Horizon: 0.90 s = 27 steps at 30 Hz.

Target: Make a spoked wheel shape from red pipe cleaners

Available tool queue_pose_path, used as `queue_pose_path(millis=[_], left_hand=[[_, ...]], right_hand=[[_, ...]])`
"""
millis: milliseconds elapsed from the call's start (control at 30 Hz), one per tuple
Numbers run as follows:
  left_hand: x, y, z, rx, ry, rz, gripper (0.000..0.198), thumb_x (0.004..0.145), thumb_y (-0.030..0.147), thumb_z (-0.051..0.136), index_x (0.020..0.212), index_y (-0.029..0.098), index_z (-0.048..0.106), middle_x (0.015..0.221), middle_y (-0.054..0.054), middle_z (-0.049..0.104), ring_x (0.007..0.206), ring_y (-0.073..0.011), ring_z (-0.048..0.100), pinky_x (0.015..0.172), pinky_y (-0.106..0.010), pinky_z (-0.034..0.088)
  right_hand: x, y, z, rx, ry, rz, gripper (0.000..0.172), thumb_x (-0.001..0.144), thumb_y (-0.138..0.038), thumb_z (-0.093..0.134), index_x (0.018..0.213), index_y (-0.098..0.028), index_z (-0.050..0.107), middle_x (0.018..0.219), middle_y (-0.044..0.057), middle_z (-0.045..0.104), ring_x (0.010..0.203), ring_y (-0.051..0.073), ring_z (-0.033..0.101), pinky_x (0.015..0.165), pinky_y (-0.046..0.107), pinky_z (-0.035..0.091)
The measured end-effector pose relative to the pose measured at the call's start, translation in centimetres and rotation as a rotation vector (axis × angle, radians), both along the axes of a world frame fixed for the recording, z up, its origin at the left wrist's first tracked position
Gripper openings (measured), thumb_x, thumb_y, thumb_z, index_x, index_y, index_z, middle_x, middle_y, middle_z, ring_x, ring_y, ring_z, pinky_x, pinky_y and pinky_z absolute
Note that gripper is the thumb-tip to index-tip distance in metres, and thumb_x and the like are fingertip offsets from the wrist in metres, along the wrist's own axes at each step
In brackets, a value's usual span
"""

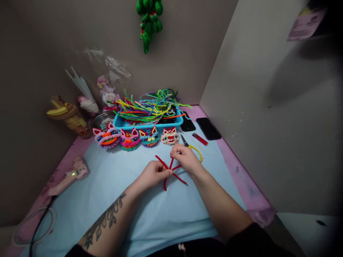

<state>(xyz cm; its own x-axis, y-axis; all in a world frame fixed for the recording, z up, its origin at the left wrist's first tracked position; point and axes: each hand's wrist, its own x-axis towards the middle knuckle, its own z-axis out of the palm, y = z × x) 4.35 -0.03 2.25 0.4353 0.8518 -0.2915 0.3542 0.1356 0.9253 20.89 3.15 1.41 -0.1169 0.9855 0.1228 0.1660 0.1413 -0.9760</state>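
Observation:
Several red pipe cleaners [179,178] cross at one point and spread out like a star above the cloth. My left hand [157,173] pinches them at the crossing, thumb and fingers pressed together. Up and to the right, my right hand [184,157] has its fingertips closed on the upper end of one red stem. Just beyond that hand lie scissors [197,151] with yellow handles, partly covered by it. A row of fuzzy animal heads stands behind: a lilac one [107,137], a pink one [130,140], a blue one [149,137] and a cream one [169,136].
A blue tray [147,127] heaped with colourful pipe cleaners [150,109] stands at the back. To its right are two dark phones [208,129] [188,123] and a red lighter [200,139]. A pink glue gun [71,176] with a lit green light and cord lies at left.

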Motion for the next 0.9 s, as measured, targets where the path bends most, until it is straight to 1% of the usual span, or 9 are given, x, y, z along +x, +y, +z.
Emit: queue_pose_path(millis=[200, 300, 367, 400, 467, 533, 633, 800, 900], left_hand=[[-0.3, 0.1, 0.0, 0.032, 0.035, -0.042, 0.041, 0.07, 0.05, 0.062, 0.056, 0.012, 0.059, 0.044, 0.004, 0.041, 0.044, -0.0068, 0.029, 0.044, -0.022, 0.021], [-0.8, 0.4, -0.2, -0.036, -0.04, 0.054, 0.042, 0.067, 0.052, 0.065, 0.062, 0.011, 0.065, 0.048, 0.001, 0.051, 0.046, -0.0084, 0.037, 0.046, -0.022, 0.028], [-1.3, 0.7, -0.3, -0.053, -0.094, 0.163, 0.042, 0.065, 0.052, 0.068, 0.066, 0.01, 0.068, 0.053, -0.002, 0.058, 0.049, -0.0109, 0.044, 0.051, -0.024, 0.033], [-1.4, 0.8, -0.3, -0.05, -0.115, 0.214, 0.041, 0.064, 0.052, 0.069, 0.066, 0.01, 0.068, 0.054, -0.003, 0.059, 0.051, -0.0119, 0.047, 0.053, -0.024, 0.035], [-1.7, 1.0, -0.3, -0.046, -0.136, 0.274, 0.04, 0.064, 0.051, 0.069, 0.066, 0.011, 0.068, 0.055, -0.003, 0.06, 0.052, -0.0121, 0.048, 0.054, -0.024, 0.036], [-1.9, 1.1, -0.2, -0.048, -0.151, 0.29, 0.038, 0.064, 0.049, 0.07, 0.065, 0.011, 0.067, 0.054, -0.002, 0.059, 0.051, -0.0111, 0.046, 0.054, -0.024, 0.035], [-1.8, 1.0, -0.2, -0.046, -0.154, 0.278, 0.038, 0.064, 0.048, 0.07, 0.063, 0.011, 0.066, 0.052, -0.001, 0.057, 0.05, -0.0102, 0.045, 0.053, -0.024, 0.034], [-1.4, 0.9, -0.4, -0.06, -0.179, 0.231, 0.039, 0.062, 0.049, 0.071, 0.063, 0.011, 0.065, 0.051, 0.0, 0.056, 0.051, -0.0107, 0.044, 0.054, -0.024, 0.034], [-1.3, 1.0, -0.4, -0.076, -0.214, 0.288, 0.037, 0.061, 0.047, 0.072, 0.062, 0.01, 0.067, 0.051, 0.0, 0.056, 0.05, -0.0098, 0.043, 0.054, -0.024, 0.033]], right_hand=[[0.1, 0.3, -0.6, -0.296, 0.162, 0.053, 0.024, 0.067, -0.04, 0.066, 0.059, -0.017, 0.061, 0.059, -0.002, 0.057, 0.057, 0.012, 0.048, 0.059, 0.026, 0.037], [1.0, 0.5, -0.3, -0.272, 0.242, 0.103, 0.044, 0.074, -0.058, 0.058, 0.086, -0.018, 0.07, 0.091, 0.007, 0.068, 0.078, 0.018, 0.057, 0.064, 0.028, 0.041], [1.5, 0.5, 0.0, -0.232, 0.293, 0.106, 0.056, 0.077, -0.067, 0.05, 0.104, -0.021, 0.067, 0.114, 0.01, 0.064, 0.094, 0.021, 0.057, 0.068, 0.03, 0.043], [1.7, 0.5, 0.1, -0.212, 0.29, 0.104, 0.058, 0.076, -0.068, 0.05, 0.107, -0.022, 0.066, 0.118, 0.01, 0.062, 0.097, 0.022, 0.057, 0.07, 0.03, 0.043], [1.7, 0.3, 0.3, -0.174, 0.231, 0.092, 0.051, 0.073, -0.063, 0.058, 0.101, -0.021, 0.067, 0.109, 0.008, 0.066, 0.092, 0.02, 0.058, 0.071, 0.029, 0.043], [1.3, 0.1, 0.4, -0.16, 0.162, 0.048, 0.039, 0.07, -0.055, 0.066, 0.083, -0.019, 0.067, 0.084, 0.004, 0.067, 0.076, 0.017, 0.057, 0.066, 0.027, 0.041], [0.5, 0.1, 0.2, -0.166, 0.111, -0.031, 0.03, 0.07, -0.045, 0.067, 0.061, -0.018, 0.057, 0.057, -0.003, 0.052, 0.054, 0.011, 0.044, 0.054, 0.024, 0.034], [0.0, 0.4, -0.5, -0.217, 0.175, -0.044, 0.033, 0.069, -0.047, 0.063, 0.057, -0.019, 0.05, 0.048, -0.007, 0.038, 0.046, 0.009, 0.03, 0.047, 0.024, 0.024], [0.4, 0.6, -0.4, -0.218, 0.217, -0.026, 0.039, 0.067, -0.057, 0.064, 0.065, -0.018, 0.058, 0.053, -0.004, 0.047, 0.048, 0.01, 0.037, 0.047, 0.024, 0.027]])
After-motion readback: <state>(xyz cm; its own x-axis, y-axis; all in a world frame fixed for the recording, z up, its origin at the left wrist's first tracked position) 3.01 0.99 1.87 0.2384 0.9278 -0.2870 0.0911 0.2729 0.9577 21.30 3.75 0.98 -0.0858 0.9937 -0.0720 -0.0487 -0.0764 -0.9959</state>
